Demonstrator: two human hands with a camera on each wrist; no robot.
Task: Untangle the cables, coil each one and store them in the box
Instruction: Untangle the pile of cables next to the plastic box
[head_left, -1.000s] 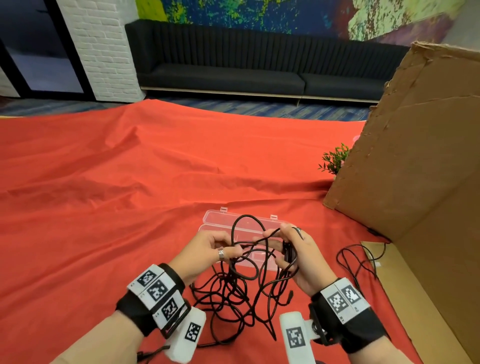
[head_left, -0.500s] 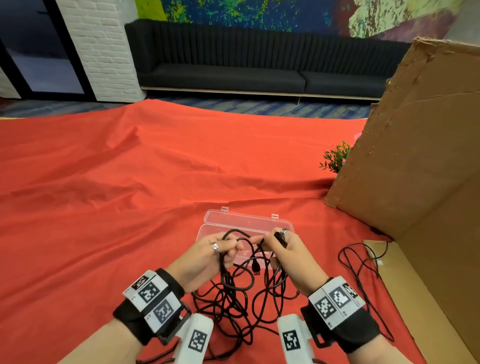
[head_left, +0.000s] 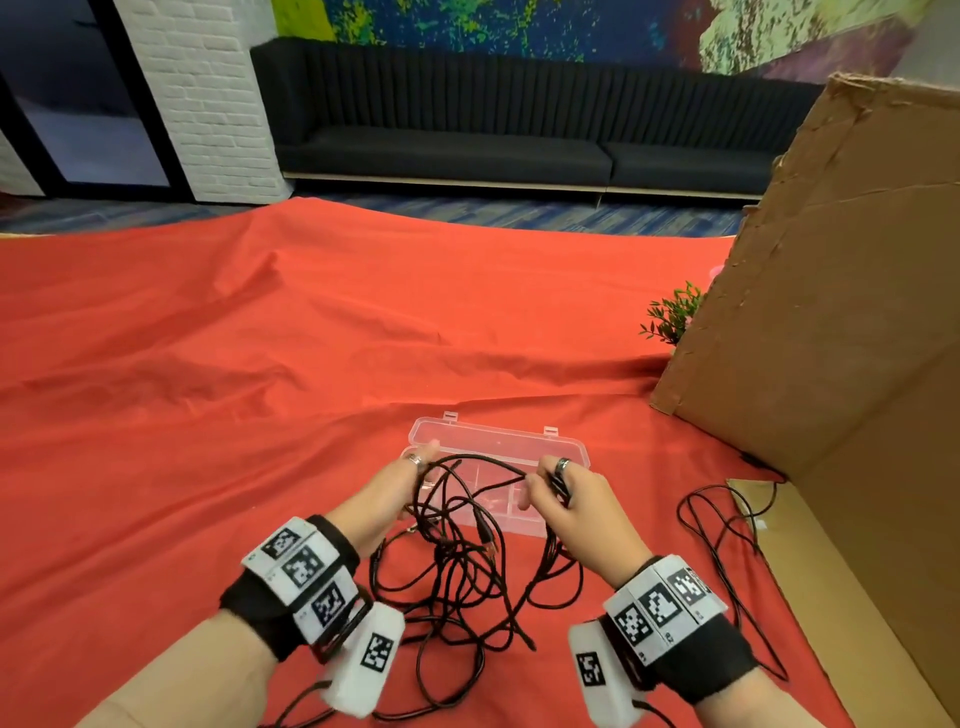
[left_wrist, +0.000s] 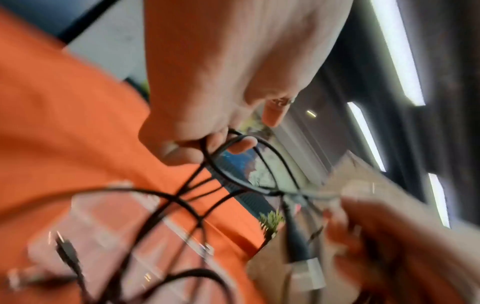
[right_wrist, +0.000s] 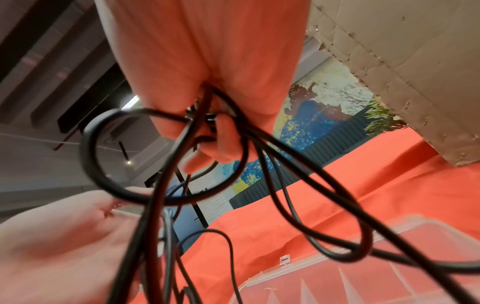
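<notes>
A tangle of black cables (head_left: 457, 561) hangs between my two hands above the red cloth. My left hand (head_left: 395, 493) pinches several strands (left_wrist: 215, 148) at the left of the tangle. My right hand (head_left: 566, 499) grips a bunch of strands and a black plug (right_wrist: 207, 123) at the right. A taut strand runs from one hand to the other. Loose loops trail down onto the cloth toward me. The clear plastic box (head_left: 566, 447) lies open just behind the hands, with dividers inside (right_wrist: 389, 267).
A large cardboard panel (head_left: 831, 312) stands at the right, with a flat cardboard piece (head_left: 852, 597) beside it. Another thin black cable (head_left: 727, 545) lies on the cloth by its edge. A small green plant (head_left: 670, 317) sits behind the cardboard. The red cloth (head_left: 208, 389) stretches left and far.
Both hands have moved apart and slightly away from me, stretching a strand straight between them. The loop that stood up above the hands has flattened.
</notes>
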